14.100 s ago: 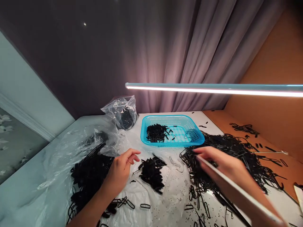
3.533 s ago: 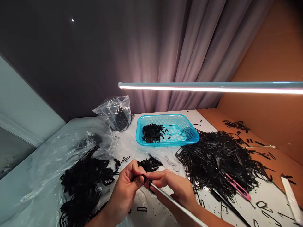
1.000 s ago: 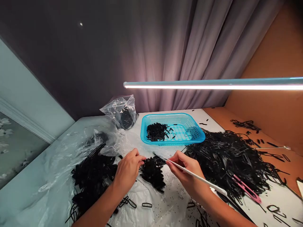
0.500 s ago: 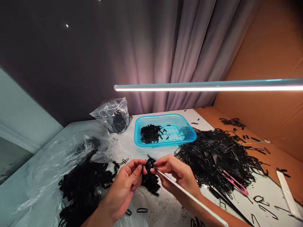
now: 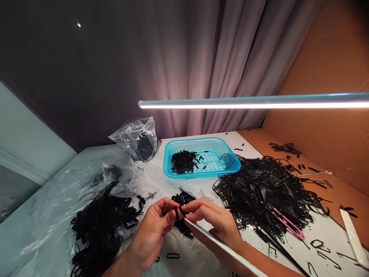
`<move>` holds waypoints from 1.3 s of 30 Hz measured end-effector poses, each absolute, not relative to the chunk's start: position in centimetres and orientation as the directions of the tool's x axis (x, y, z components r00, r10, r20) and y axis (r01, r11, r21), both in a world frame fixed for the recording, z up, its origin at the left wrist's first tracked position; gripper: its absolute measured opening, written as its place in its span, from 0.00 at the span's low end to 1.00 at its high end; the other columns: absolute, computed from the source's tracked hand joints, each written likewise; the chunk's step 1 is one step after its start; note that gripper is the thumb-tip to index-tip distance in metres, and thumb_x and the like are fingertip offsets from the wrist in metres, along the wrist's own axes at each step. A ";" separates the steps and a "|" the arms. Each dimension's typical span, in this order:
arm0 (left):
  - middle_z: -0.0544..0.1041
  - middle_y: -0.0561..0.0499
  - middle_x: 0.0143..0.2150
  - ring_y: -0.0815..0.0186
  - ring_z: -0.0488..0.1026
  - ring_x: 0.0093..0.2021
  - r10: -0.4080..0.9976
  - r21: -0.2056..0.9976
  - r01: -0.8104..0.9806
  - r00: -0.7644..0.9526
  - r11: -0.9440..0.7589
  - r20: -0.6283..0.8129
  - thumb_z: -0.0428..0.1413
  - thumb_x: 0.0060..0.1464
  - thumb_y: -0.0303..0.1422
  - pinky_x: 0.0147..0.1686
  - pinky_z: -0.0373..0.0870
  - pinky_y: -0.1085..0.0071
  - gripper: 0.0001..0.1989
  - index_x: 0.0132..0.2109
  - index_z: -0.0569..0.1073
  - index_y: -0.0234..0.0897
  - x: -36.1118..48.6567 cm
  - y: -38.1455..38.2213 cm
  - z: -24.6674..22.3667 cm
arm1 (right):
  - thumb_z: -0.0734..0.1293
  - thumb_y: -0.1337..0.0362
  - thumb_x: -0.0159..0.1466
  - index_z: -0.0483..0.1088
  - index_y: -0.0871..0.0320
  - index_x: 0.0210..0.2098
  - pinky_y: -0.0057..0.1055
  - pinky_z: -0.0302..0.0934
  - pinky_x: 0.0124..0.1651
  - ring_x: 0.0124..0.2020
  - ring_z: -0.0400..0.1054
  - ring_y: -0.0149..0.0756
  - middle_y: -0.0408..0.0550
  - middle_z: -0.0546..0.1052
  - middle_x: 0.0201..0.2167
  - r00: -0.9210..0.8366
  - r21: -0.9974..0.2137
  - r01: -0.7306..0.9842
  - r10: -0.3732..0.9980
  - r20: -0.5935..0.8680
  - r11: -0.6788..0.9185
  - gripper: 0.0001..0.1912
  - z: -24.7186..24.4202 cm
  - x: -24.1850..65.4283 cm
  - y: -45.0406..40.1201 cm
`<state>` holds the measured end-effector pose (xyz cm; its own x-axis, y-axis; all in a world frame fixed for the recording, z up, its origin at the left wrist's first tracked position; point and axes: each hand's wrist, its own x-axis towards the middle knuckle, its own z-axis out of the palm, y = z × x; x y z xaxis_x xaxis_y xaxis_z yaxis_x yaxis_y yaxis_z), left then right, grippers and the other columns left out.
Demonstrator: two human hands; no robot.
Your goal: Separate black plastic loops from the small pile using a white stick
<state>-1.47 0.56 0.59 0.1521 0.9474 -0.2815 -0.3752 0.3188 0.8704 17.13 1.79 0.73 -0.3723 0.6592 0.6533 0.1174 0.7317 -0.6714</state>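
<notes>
My left hand (image 5: 152, 231) pinches a small black strip-like piece (image 5: 177, 213) between thumb and fingertips. Close beside it, my right hand (image 5: 219, 223) is closed around a long, thin white tool (image 5: 223, 247) with a dark tip. The tip meets the black piece at the left fingertips; its exact kind is hidden by the fingers. Just behind the hands lies a small heap of black pieces (image 5: 183, 198). A larger pile of black loops (image 5: 268, 188) spreads to the right, and another black pile (image 5: 99, 227) lies left of my left hand.
A blue basket (image 5: 201, 176) with small black pieces stands at the back. Left of it are a clear bag (image 5: 135, 134) and loose plastic sheeting (image 5: 52, 215). A pink-handled tool (image 5: 288, 223) rests on the right pile. A lit tube lamp (image 5: 245, 104) crosses above.
My right hand has moved slightly left and down, bringing the white tool's tip against the black piece. My left hand keeps its pinch almost in place.
</notes>
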 end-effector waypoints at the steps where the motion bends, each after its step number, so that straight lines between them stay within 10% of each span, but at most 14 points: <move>1: 0.71 0.54 0.29 0.75 0.63 0.29 0.950 0.877 -0.368 0.150 0.310 -0.272 0.63 0.49 0.32 0.30 0.57 0.80 0.08 0.35 0.73 0.36 -1.4 0.6 0.6 | 0.66 0.70 0.63 0.69 0.58 0.36 0.26 0.67 0.38 0.39 0.72 0.31 0.49 0.76 0.41 -0.389 -0.672 0.120 0.657 0.646 0.731 0.02 0.7 17.1 1.8; 15: 0.65 0.56 0.26 0.74 0.56 0.27 0.974 0.927 -0.306 0.120 0.219 -0.191 0.64 0.47 0.35 0.27 0.53 0.77 0.10 0.32 0.72 0.35 -1.3 0.5 0.2 | 0.65 0.67 0.64 0.69 0.59 0.35 0.24 0.66 0.38 0.38 0.73 0.30 0.49 0.77 0.39 -0.415 -0.594 0.128 0.587 0.695 0.794 0.03 0.7 17.0 2.1; 25: 0.68 0.56 0.27 0.74 0.60 0.28 0.984 0.942 -0.284 0.072 0.179 -0.166 0.64 0.48 0.33 0.29 0.56 0.78 0.12 0.30 0.67 0.34 -0.9 0.3 -0.3 | 0.59 0.76 0.65 0.67 0.67 0.40 0.38 0.64 0.45 0.44 0.69 0.41 0.59 0.74 0.46 -0.548 -0.296 0.332 0.439 0.712 0.896 0.07 -0.4 16.2 1.1; 33: 0.73 0.54 0.27 0.72 0.65 0.31 0.983 0.933 -0.315 0.109 0.174 -0.147 0.62 0.51 0.32 0.34 0.59 0.76 0.11 0.30 0.66 0.35 -1.0 0.2 0.4 | 0.66 0.70 0.63 0.69 0.58 0.36 0.23 0.65 0.41 0.40 0.73 0.29 0.44 0.77 0.42 -0.331 -0.743 0.183 0.752 0.570 0.643 0.02 0.0 16.8 1.3; 39: 0.69 0.56 0.28 0.74 0.61 0.30 0.994 0.966 -0.236 0.051 0.105 -0.096 0.62 0.51 0.35 0.31 0.56 0.76 0.12 0.30 0.67 0.35 -1.6 0.6 -0.1 | 0.67 0.73 0.61 0.69 0.58 0.36 0.22 0.64 0.42 0.41 0.73 0.29 0.45 0.77 0.43 -0.414 -0.719 0.106 0.688 0.596 0.687 0.05 0.2 16.7 1.1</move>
<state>-1.62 0.58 -0.14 0.0511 0.9941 -0.0956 -0.2363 0.1051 0.9660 16.68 1.12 0.23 -0.4143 0.6876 0.5963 0.1064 0.6873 -0.7185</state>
